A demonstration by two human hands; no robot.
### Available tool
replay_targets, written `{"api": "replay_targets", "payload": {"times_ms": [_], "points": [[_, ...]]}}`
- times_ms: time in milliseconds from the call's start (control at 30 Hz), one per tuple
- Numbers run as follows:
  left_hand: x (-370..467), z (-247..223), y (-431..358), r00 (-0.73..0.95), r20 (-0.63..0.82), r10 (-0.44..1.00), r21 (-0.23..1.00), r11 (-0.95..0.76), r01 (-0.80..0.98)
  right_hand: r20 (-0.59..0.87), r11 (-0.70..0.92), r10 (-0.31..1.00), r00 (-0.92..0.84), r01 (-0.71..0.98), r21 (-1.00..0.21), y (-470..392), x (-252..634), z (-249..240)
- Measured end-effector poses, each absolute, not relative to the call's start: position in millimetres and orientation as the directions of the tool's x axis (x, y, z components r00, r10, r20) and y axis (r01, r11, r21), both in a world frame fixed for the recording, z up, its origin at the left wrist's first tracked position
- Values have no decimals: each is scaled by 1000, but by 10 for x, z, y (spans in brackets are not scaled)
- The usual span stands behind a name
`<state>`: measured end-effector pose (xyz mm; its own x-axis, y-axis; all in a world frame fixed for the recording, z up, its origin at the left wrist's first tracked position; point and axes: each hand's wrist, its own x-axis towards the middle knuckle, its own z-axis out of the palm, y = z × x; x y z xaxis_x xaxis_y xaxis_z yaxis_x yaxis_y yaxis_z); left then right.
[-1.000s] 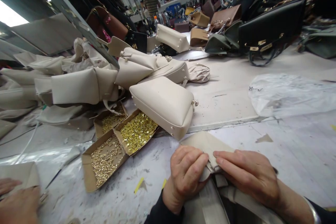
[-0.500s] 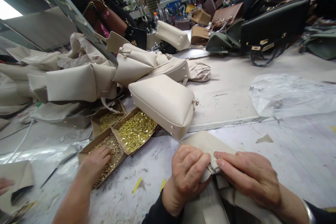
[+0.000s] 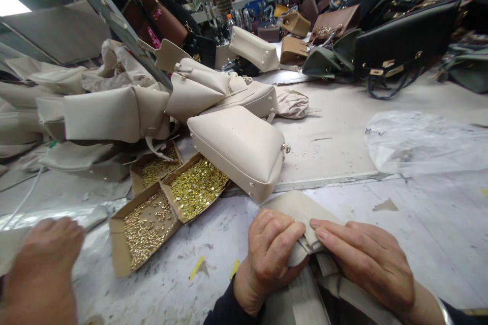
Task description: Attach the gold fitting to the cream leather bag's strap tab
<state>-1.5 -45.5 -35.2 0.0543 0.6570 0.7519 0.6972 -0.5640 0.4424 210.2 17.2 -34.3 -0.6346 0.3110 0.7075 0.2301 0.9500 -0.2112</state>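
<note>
Beige bag piece (image 3: 292,202) is in front of me, L hand (image 3: 269,256) gripping its edge; R hand (image 3: 369,264) has fingertips on it, thumb hidden, can't tell if pinching. If L slackens, it might skew. Bumping bag beyond (image 3: 238,144) could tip adj. cardboard trays (image 3: 119,251).

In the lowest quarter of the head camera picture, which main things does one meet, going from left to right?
Co-worker's blurred bare hand, open brown cardboard tray with small shiny gold-coloured pieces, small flat yellow strip, wearer's bare left hand, wearer's bare right hand.
</note>
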Motion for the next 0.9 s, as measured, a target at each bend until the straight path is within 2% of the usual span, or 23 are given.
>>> {"api": "replay_targets", "payload": {"times_ms": [900], "points": [[2,-382,-466,29,767,641,439,-558,704,746,943,328,-579,252,-219,197,2063,-367]]}}
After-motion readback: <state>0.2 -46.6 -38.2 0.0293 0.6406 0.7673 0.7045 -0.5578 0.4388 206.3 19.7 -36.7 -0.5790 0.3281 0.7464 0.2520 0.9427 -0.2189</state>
